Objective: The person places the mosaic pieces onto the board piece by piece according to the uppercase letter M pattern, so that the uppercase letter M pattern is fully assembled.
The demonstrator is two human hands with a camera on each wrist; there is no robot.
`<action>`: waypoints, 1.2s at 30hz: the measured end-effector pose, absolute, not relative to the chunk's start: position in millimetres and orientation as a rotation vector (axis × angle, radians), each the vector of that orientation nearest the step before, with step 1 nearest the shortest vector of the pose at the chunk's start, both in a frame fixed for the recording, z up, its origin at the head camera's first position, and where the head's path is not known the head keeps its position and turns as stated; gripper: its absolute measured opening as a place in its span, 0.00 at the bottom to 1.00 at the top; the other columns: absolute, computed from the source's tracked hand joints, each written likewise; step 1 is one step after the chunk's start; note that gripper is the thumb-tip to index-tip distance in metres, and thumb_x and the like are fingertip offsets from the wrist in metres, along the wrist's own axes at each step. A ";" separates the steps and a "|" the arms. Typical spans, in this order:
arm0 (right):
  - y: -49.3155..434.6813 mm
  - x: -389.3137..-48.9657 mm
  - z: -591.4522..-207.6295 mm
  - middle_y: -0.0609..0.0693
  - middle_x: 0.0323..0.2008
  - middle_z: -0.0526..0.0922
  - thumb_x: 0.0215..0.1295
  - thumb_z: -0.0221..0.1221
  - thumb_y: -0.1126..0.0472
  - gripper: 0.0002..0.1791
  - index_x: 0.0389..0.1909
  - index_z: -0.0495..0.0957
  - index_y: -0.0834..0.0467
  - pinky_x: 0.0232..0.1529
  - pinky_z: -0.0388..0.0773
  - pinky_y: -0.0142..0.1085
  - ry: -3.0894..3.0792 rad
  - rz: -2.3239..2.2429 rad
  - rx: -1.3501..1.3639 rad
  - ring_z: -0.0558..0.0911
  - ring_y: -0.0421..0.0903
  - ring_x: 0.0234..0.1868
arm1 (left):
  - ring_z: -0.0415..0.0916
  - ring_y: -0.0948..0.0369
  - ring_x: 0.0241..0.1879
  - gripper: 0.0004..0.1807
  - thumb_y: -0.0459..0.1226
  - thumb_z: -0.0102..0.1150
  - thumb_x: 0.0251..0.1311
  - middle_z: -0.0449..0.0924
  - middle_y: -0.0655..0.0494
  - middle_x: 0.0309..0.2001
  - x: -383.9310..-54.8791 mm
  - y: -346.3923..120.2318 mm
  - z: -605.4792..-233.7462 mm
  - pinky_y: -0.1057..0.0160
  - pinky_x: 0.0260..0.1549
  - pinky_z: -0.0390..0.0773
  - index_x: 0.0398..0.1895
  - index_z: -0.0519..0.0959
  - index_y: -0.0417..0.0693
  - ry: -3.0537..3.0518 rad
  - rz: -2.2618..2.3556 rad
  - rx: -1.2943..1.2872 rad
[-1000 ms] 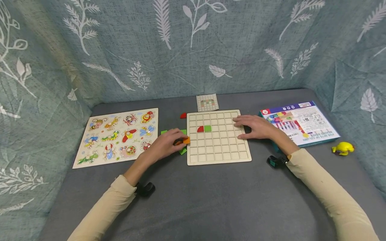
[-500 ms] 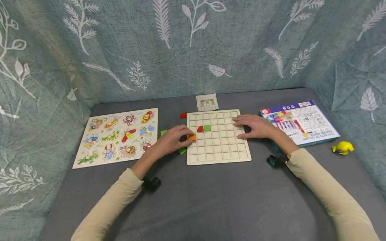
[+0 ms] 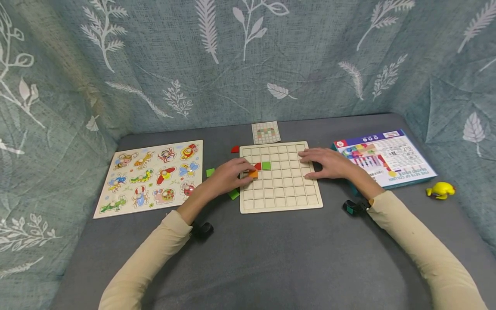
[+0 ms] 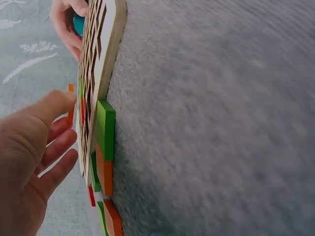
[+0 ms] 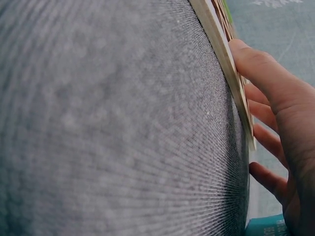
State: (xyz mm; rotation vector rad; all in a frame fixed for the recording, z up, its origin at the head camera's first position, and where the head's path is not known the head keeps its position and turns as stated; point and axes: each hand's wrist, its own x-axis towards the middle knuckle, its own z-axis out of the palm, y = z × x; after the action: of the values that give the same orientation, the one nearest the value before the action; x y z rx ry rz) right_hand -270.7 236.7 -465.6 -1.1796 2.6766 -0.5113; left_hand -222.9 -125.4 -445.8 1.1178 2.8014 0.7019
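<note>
My left hand (image 3: 231, 175) pinches an orange tile (image 3: 253, 174) between thumb and fingers, over the left columns of the wooden grid board (image 3: 280, 189). In the left wrist view the orange tile (image 4: 70, 89) stands on edge at the fingertips, close over the board. A red tile (image 3: 258, 165), partly covered by the fingers, and a green square tile (image 3: 266, 165) sit side by side in the grid. My right hand (image 3: 327, 164) rests on the board's right edge with its fingers spread; the right wrist view has the thumb (image 5: 253, 61) against the rim.
Loose tiles lie left of the board, among them a green one (image 3: 234, 194) and a red one (image 3: 235, 149). A printed pattern card (image 3: 265, 132) is behind it. An insect puzzle board (image 3: 147, 189) lies left; a toy box (image 3: 404, 157) and yellow toy (image 3: 441, 190) lie right.
My left hand has carried the orange tile rightward from beside the board to over its left columns, just below the red tile. The right hand has stayed in place.
</note>
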 end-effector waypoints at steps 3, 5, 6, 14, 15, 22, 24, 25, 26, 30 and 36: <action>236.7 -270.3 -465.6 0.54 0.69 0.69 0.60 0.64 0.44 0.30 0.61 0.76 0.53 0.67 0.59 0.62 2.682 -0.507 -1.183 0.64 0.56 0.71 | 0.77 0.59 0.42 0.14 0.40 0.62 0.63 0.81 0.52 0.47 -225.9 -120.5 -445.9 0.60 0.41 0.78 0.51 0.82 0.47 2.800 0.703 1.132; 236.6 -269.9 -465.3 0.54 0.69 0.69 0.59 0.65 0.44 0.30 0.61 0.76 0.53 0.67 0.59 0.62 2.682 -0.512 -1.182 0.64 0.56 0.71 | 0.77 0.59 0.42 0.15 0.40 0.62 0.62 0.81 0.52 0.47 -228.0 -116.9 -446.3 0.60 0.41 0.79 0.51 0.82 0.46 2.805 0.694 1.142; 236.3 -269.5 -464.9 0.54 0.69 0.69 0.59 0.65 0.44 0.30 0.61 0.76 0.53 0.68 0.59 0.62 2.680 -0.516 -1.180 0.64 0.56 0.72 | 0.77 0.59 0.42 0.15 0.40 0.62 0.62 0.81 0.52 0.47 -229.1 -115.1 -446.5 0.60 0.42 0.79 0.51 0.82 0.47 2.805 0.694 1.138; 244.9 -267.0 -465.5 0.53 0.69 0.69 0.59 0.65 0.44 0.31 0.61 0.76 0.53 0.68 0.60 0.61 2.692 -0.506 -1.143 0.65 0.55 0.72 | 0.76 0.60 0.43 0.16 0.41 0.60 0.64 0.80 0.53 0.48 -240.7 -90.1 -445.1 0.61 0.41 0.77 0.53 0.81 0.48 2.753 0.694 1.126; 245.7 -267.0 -465.4 0.53 0.69 0.69 0.58 0.65 0.44 0.31 0.61 0.76 0.53 0.68 0.60 0.61 2.696 -0.508 -1.136 0.65 0.55 0.72 | 0.76 0.59 0.43 0.16 0.41 0.60 0.64 0.79 0.53 0.49 -241.6 -86.8 -444.1 0.61 0.42 0.77 0.53 0.81 0.48 2.750 0.691 1.137; 240.0 -270.4 -465.5 0.53 0.69 0.70 0.59 0.64 0.42 0.31 0.61 0.76 0.53 0.68 0.61 0.60 2.695 -0.501 -1.188 0.65 0.56 0.71 | 0.75 0.58 0.40 0.14 0.39 0.61 0.63 0.80 0.52 0.47 -244.9 -76.0 -442.5 0.62 0.37 0.76 0.50 0.82 0.46 2.778 0.708 1.182; 239.1 -269.8 -464.6 0.53 0.69 0.70 0.59 0.64 0.43 0.31 0.61 0.76 0.53 0.68 0.61 0.60 2.694 -0.493 -1.177 0.65 0.56 0.71 | 0.75 0.58 0.41 0.14 0.39 0.61 0.63 0.80 0.52 0.47 -246.9 -71.9 -444.1 0.63 0.39 0.76 0.51 0.82 0.47 2.779 0.699 1.192; 239.6 -269.3 -464.1 0.53 0.69 0.70 0.59 0.65 0.43 0.31 0.61 0.76 0.53 0.67 0.61 0.60 2.695 -0.489 -1.164 0.65 0.56 0.71 | 0.75 0.58 0.42 0.14 0.40 0.60 0.64 0.80 0.52 0.48 -248.3 -69.0 -444.8 0.62 0.40 0.77 0.51 0.82 0.47 2.779 0.684 1.196; 240.1 -268.4 -463.2 0.54 0.69 0.70 0.58 0.65 0.44 0.31 0.61 0.76 0.53 0.67 0.61 0.61 2.694 -0.492 -1.151 0.65 0.56 0.71 | 0.75 0.58 0.43 0.15 0.40 0.60 0.64 0.80 0.52 0.49 -249.8 -65.9 -445.3 0.62 0.41 0.77 0.51 0.81 0.47 2.775 0.674 1.193; 240.2 -267.7 -461.9 0.53 0.69 0.69 0.58 0.65 0.44 0.31 0.61 0.76 0.53 0.68 0.60 0.61 2.689 -0.499 -1.128 0.65 0.56 0.72 | 0.76 0.58 0.46 0.16 0.42 0.60 0.65 0.79 0.52 0.50 -254.7 -57.2 -446.6 0.61 0.44 0.78 0.53 0.81 0.49 2.781 0.617 1.135; 235.4 -269.4 -460.9 0.53 0.69 0.69 0.59 0.65 0.43 0.31 0.61 0.76 0.53 0.68 0.60 0.61 2.674 -0.515 -1.150 0.65 0.56 0.71 | 0.76 0.57 0.49 0.17 0.43 0.59 0.65 0.79 0.53 0.52 -257.8 -57.9 -448.4 0.59 0.46 0.78 0.55 0.80 0.51 2.772 0.563 1.039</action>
State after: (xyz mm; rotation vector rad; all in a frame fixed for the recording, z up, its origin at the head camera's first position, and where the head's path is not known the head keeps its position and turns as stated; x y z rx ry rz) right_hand -269.4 235.4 -460.9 -1.1502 2.6736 -0.5153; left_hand -257.8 -57.9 -448.4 1.0387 2.7720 0.5635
